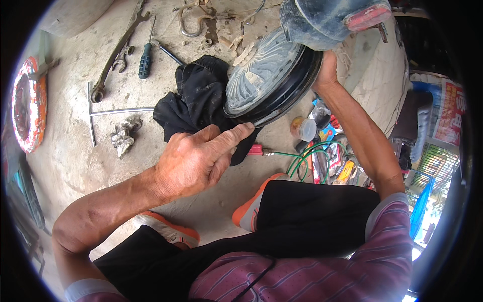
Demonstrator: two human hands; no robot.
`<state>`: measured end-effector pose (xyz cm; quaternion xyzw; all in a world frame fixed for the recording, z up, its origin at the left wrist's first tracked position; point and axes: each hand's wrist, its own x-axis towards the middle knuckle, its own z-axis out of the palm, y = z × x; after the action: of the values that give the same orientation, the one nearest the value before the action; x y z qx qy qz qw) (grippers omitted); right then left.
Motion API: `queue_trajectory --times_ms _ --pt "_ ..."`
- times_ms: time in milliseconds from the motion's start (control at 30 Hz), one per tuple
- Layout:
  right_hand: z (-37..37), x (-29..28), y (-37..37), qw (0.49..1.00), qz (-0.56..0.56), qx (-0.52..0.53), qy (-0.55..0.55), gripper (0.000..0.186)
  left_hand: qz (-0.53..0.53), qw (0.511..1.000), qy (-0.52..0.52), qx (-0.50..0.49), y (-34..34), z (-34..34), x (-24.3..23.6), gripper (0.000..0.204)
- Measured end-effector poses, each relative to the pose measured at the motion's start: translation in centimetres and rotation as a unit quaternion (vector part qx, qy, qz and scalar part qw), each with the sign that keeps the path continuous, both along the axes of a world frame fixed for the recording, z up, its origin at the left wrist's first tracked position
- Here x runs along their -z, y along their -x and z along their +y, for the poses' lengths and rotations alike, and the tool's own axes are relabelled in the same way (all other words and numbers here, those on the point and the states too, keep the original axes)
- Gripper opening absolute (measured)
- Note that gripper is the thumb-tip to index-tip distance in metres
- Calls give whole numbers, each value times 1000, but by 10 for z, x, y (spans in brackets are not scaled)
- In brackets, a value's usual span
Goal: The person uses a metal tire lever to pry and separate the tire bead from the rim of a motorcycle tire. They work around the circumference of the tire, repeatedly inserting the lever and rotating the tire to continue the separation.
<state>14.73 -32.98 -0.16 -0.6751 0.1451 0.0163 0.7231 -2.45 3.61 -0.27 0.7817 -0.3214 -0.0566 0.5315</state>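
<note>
A wheel hub (261, 75) with a ribbed, dusty grey face and a black rim (289, 98) is tilted up in front of me. My right hand (328, 70) grips its far right edge, the fingertips hidden behind the rim. My left hand (198, 158) has its index finger stretched out to the rim's near lower edge, at or touching it. The other left fingers are curled, and I see nothing held in them. A crumpled black cloth (198, 90) lies beside and partly under the hub.
Left on the concrete floor are a large wrench (118, 53), a green-handled screwdriver (145, 60), a T-handle tool (91, 114) and a dirty rag (124, 135). A dusty vehicle part (327, 22) hangs over the hub. Right are a small tub (303, 129), green cable (302, 161) and clutter.
</note>
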Motion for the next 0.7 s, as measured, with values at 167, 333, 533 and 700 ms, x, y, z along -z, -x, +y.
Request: queue_trajectory --times_ms 167,333,533,700 --pt "22 -8 12 999 -19 24 -21 34 49 999 -7 23 -6 7 -12 59" --pt "24 -9 14 999 -25 23 -17 35 60 998 0 31 -5 2 -11 58" --pt "29 -7 14 998 -46 31 -36 34 64 996 63 18 -3 0 1 64" --pt "2 8 9 998 -55 -10 4 32 63 997 33 26 -2 0 -5 64"
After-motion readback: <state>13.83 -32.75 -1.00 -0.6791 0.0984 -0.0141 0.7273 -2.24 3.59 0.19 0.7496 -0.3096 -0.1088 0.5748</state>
